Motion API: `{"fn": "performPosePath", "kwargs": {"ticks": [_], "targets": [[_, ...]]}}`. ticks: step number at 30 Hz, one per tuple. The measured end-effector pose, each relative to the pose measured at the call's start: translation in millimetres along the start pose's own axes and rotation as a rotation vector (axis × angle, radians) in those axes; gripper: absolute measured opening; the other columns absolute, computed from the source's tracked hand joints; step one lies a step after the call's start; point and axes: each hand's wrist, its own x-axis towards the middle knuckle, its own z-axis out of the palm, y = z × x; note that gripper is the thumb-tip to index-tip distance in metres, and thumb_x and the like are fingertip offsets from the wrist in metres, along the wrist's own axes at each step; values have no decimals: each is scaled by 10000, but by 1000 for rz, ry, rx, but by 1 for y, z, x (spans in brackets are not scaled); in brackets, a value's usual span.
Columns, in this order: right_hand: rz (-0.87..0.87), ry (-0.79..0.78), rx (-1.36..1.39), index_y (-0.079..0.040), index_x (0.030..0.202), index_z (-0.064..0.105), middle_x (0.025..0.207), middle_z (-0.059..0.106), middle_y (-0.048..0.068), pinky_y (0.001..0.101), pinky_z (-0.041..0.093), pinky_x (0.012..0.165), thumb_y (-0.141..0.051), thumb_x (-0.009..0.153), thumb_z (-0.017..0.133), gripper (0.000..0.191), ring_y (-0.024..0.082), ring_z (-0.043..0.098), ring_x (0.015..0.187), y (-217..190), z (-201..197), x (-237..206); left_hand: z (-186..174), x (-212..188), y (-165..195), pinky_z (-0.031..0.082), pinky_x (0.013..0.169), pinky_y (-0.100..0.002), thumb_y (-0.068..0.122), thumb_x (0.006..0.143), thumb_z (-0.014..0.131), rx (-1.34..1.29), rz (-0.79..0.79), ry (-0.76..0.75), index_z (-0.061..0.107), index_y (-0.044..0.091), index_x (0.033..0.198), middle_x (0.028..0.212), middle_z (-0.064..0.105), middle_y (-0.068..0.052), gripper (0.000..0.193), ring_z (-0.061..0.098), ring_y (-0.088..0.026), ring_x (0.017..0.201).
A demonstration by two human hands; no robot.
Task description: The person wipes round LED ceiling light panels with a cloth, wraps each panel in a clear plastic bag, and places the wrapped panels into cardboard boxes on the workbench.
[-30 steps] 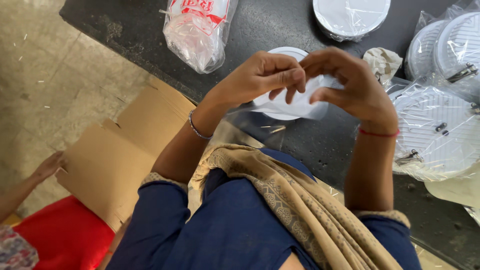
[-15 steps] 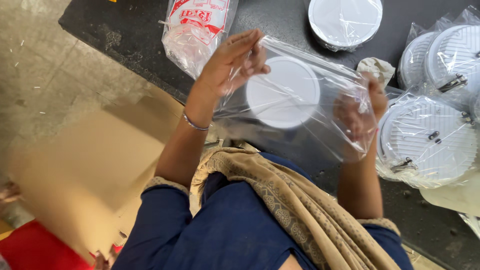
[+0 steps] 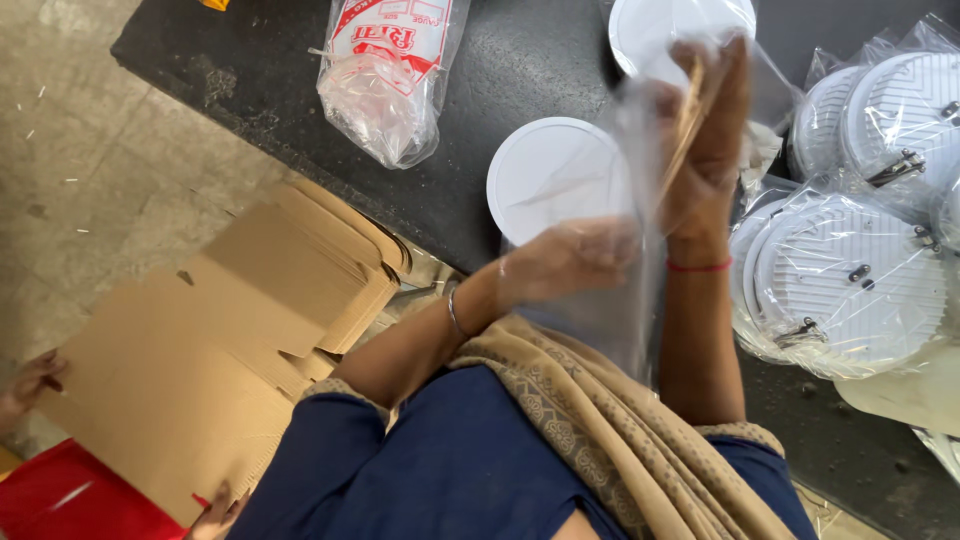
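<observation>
While it hangs above the edge of the black table (image 3: 500, 60), the clear plastic bag (image 3: 640, 230) is stretched tall between both hands, thin, glossy and wrinkled, so sheer that the arms and table show through it. The right hand (image 3: 705, 130) is raised with fingers straight and pinches the bag's upper edge. The left hand (image 3: 570, 262) is lower and looks to be inside or behind the film, blurred by it; I cannot tell how tightly it grips. Just behind the bag, a round white disc (image 3: 545, 175) lies flat on the table. To the right sit several white round lamps (image 3: 850, 280) with ribbed backs and metal clips, each wrapped in clear plastic. Farther up lies a bag of folded clear plastic (image 3: 385, 85) with red print. On the floor to the left are flat cardboard sheets (image 3: 200, 350), held by another person's hand (image 3: 30, 380).
</observation>
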Motion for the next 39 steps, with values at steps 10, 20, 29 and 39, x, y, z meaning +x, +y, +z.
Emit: {"fn": "performPosePath", "kwargs": {"ticks": [10,20,29,39], "targets": [[14,-99,-52,-318,1674,11,1763,49,18,515,452,1190,-441,951,900,1152,334,251,1622,50,10,-12,24,-30,20,514,1079,-404,233,998,683,86,19,419,523,-30,1351,1366,590,-175,468,634,-261,1190],[202,-34,-5,-278,1684,-42,1810,58,135,554,494,1197,-544,889,906,1266,404,221,1626,63,-1,-30,-53,-56,135,502,760,-290,263,1003,817,466,589,939,571,64,1135,1001,609,-55,343,581,-174,924],[161,-104,-271,-292,1678,-61,1779,47,190,490,304,1306,-428,1001,926,1204,387,144,1655,96,3,-29,-25,-43,163,498,1164,-382,126,965,872,1667,1008,1141,368,62,1528,1486,436,-148,759,561,-247,1303],[400,-209,7,-144,1658,219,1702,317,196,399,584,1125,-393,1061,708,810,331,546,1466,51,21,-22,39,24,64,182,1338,-521,131,1018,697,2201,559,936,199,108,1664,1704,313,-104,815,313,-267,1607]]}}
